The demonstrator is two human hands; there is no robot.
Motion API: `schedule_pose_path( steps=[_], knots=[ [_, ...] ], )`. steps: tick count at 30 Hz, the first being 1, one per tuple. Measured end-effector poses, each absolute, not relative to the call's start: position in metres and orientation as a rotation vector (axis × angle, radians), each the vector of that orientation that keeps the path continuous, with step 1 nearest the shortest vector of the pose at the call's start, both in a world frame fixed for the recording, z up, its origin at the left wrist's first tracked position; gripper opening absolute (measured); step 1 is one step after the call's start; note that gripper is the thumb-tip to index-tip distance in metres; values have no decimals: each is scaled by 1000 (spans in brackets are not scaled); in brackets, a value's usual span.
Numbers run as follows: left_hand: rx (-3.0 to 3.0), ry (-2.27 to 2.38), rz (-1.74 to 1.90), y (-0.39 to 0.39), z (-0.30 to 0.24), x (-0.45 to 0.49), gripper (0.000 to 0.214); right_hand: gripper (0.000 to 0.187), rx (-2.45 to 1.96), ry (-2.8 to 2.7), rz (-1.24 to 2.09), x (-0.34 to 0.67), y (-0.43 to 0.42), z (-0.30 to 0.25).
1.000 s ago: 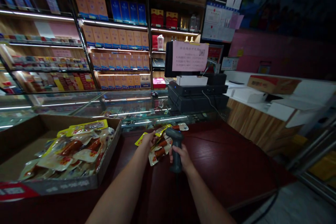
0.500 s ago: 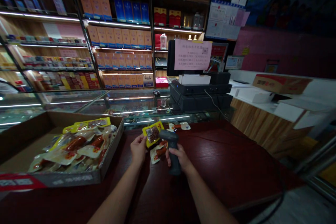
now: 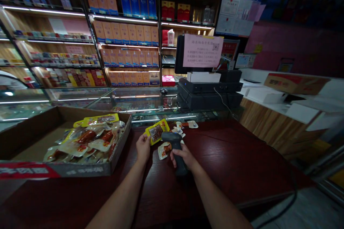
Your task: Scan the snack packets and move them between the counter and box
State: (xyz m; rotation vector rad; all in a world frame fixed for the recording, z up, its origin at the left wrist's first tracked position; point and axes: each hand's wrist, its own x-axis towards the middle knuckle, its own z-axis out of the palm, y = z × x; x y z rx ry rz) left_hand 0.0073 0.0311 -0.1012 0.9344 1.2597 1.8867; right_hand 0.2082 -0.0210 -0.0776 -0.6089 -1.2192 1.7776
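Observation:
My left hand [image 3: 143, 147] pinches the near left corner of a yellow snack packet [image 3: 157, 132], raised a little over the dark red table. My right hand [image 3: 184, 157] wraps round the handle of a grey barcode scanner [image 3: 178, 150], whose head points left at the packet. Partly behind the scanner lies a clear vacuum-packed snack [image 3: 164, 150] with brown contents. Farther back, more clear snack packs [image 3: 190, 125] lie near the table's far edge. To the left stands a shallow cardboard box [image 3: 118, 157] holding a heap of clear and yellow snack packets [image 3: 86, 136].
Beyond the table [image 3: 228, 164] runs a glass display counter [image 3: 126, 94]. A monitor with a pink notice [image 3: 203, 50] stands on black units [image 3: 209, 94]. Shelves of boxed goods [image 3: 126, 34] line the back wall. A cable [image 3: 294, 186] hangs over the table's right edge.
The view has shifted, so the scene sits slightly right and higher. The yellow packet now lies flatter and shows more of its length beside the scanner head. Both hands keep their holds.

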Motion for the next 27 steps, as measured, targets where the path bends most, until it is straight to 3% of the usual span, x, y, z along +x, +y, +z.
schedule_pose_path(
  steps=[8,20,27],
  knots=[
    [1033,1447,1856,22,-93,11,16,30,-641,-1219,1740,207,-25,-75],
    [914,1287,1925,23,-92,11,29,38,-662,-1215,1728,206,-24,-74],
    [882,1365,2088,20,-52,-3,27,38,-644,-1218,1697,183,-31,-45]
  ],
)
